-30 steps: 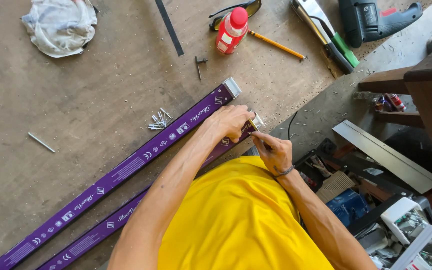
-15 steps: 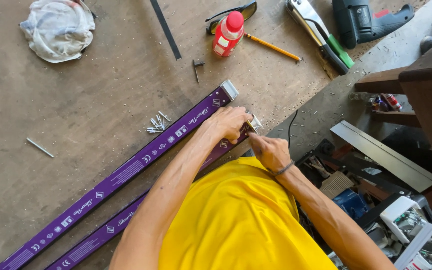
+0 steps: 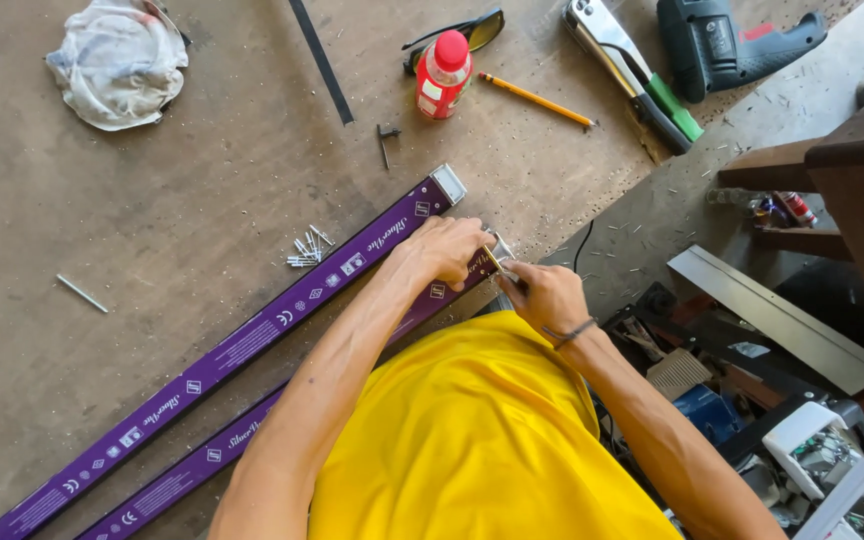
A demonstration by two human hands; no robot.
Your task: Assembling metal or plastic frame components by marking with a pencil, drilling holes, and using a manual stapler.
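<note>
Two long purple-wrapped metal rails lie diagonally on the brown workbench, the upper rail (image 3: 252,345) and the lower rail (image 3: 192,465). My left hand (image 3: 447,250) presses down on the far end of the lower rail. My right hand (image 3: 542,295) pinches a thin yellowish tool (image 3: 499,265) whose tip meets the rail end beside my left fingers. A small heap of silver rivets (image 3: 307,250) sits just above the upper rail. My yellow shirt hides the near part of the lower rail.
A crumpled white rag (image 3: 117,65), red bottle (image 3: 442,75), dark safety glasses (image 3: 467,30), yellow pencil (image 3: 537,100), hand riveter (image 3: 632,70), green drill (image 3: 727,45) lie at the back. A grey metal strip (image 3: 777,320) and cluttered tool boxes (image 3: 832,460) are at right.
The view has shifted slightly. Both hands stay at the rail end; my right hand has edged a little closer to my left.
</note>
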